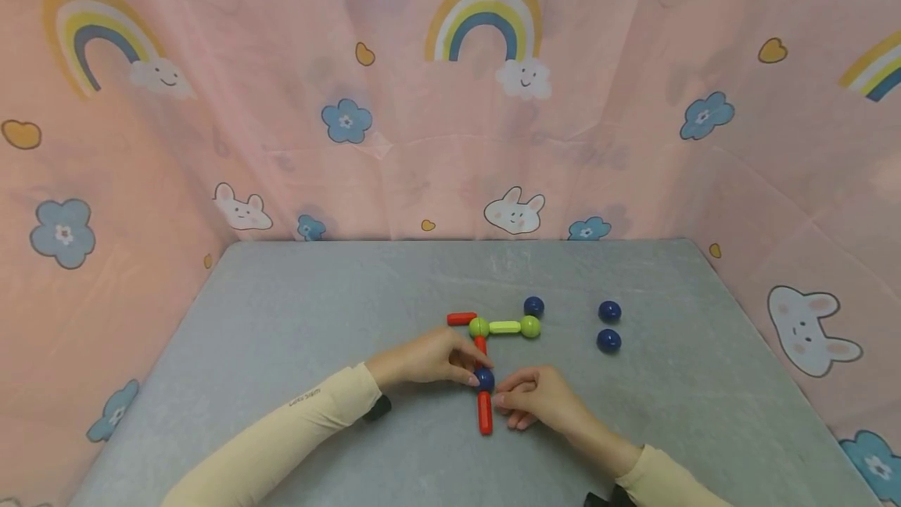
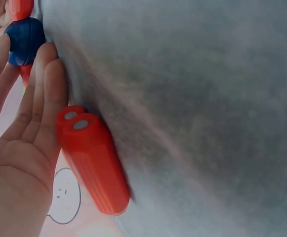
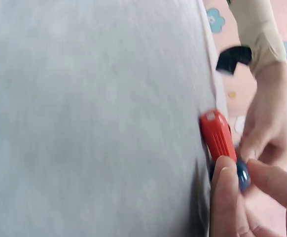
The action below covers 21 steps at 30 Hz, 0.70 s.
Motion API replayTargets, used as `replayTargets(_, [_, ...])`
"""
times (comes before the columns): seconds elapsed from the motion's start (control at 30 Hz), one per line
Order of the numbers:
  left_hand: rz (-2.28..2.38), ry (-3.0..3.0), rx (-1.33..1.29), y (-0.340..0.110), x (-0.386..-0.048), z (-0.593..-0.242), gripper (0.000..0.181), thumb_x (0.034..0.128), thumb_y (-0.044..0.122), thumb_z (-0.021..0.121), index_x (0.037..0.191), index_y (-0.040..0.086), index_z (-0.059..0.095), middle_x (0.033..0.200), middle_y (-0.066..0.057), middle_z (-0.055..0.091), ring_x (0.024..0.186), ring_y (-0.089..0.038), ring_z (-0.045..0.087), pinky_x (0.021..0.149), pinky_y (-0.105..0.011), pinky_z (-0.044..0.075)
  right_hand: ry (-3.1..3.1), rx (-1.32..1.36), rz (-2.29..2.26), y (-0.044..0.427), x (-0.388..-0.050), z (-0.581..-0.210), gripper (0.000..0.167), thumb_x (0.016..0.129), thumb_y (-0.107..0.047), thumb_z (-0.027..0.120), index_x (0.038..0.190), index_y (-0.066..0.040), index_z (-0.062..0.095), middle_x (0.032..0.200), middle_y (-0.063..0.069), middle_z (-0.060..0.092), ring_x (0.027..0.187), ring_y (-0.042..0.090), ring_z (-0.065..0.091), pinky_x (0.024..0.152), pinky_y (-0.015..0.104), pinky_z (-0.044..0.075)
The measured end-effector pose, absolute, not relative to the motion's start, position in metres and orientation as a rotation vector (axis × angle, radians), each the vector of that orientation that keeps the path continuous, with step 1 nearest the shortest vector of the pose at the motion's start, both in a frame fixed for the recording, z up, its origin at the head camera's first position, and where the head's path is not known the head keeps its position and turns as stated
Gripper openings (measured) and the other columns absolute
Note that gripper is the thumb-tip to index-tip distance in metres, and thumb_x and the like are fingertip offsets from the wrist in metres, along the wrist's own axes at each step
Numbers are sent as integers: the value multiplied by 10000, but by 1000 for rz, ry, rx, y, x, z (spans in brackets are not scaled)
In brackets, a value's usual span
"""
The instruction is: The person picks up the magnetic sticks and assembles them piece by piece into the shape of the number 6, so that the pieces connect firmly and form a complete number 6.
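In the head view, my left hand (image 1: 438,358) pinches a dark blue ball (image 1: 483,379) between thumb and fingers. One red magnetic rod (image 1: 485,413) joins the ball on the near side. Another red rod (image 1: 481,346) runs from its far side, partly behind the left fingers, to a green ball (image 1: 479,327). From there a light green rod (image 1: 504,327) leads to a second green ball (image 1: 530,326). My right hand (image 1: 538,399) is just right of the blue ball and near rod, fingers loosely bent, apparently holding nothing. The left wrist view also shows the blue ball (image 2: 26,42) at the left fingertips.
Red rods (image 1: 461,319) lie left of the first green ball; the left wrist view shows two side by side (image 2: 94,163). A blue ball (image 1: 534,307) sits behind the second green ball. Two more blue balls (image 1: 609,311) are farther right on the grey table (image 1: 338,288).
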<state>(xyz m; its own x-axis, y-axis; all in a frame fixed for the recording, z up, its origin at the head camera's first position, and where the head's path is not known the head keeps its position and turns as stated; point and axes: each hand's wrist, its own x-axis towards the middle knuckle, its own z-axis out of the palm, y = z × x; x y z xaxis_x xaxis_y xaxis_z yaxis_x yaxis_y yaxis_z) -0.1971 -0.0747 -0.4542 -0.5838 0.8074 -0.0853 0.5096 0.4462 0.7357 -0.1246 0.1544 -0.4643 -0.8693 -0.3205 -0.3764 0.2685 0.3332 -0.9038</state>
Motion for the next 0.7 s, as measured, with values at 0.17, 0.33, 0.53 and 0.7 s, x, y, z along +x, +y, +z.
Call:
replayTargets(0.17, [1004,2300,998,-77,-192,-453,411,880,213,758,1274,151,660,898,55,734,753,19,643,717,-155,536,2238,-134,-1583,174,-136,-458,372,875,-165,747,1121,101,660,818,109,753,647,93,675,613,279,594])
replayTargets(0.33, [1209,2338,753,-80,-174,-451,265,872,198,768,1089,92,659,787,20,707,619,-76,649,578,-225,555,2524,-201,-1541,196,-150,-449,317,869,-171,757,1091,46,696,880,149,754,685,74,670,631,260,576])
replayTargets(0.53, [1384,2314,512,-79,-145,-451,155,865,186,771,793,94,669,609,-59,686,482,-103,612,461,-273,530,2940,-294,-1356,226,-169,-446,233,888,-187,748,1082,-58,741,953,90,759,779,-7,650,696,196,543])
replayTargets(0.7, [1459,2215,358,-71,-128,-457,146,843,185,792,832,76,695,636,-80,712,499,-100,639,483,-284,557,3041,-281,-1353,257,-178,-445,263,917,-204,717,1132,-53,720,1028,146,736,791,-118,604,698,130,526])
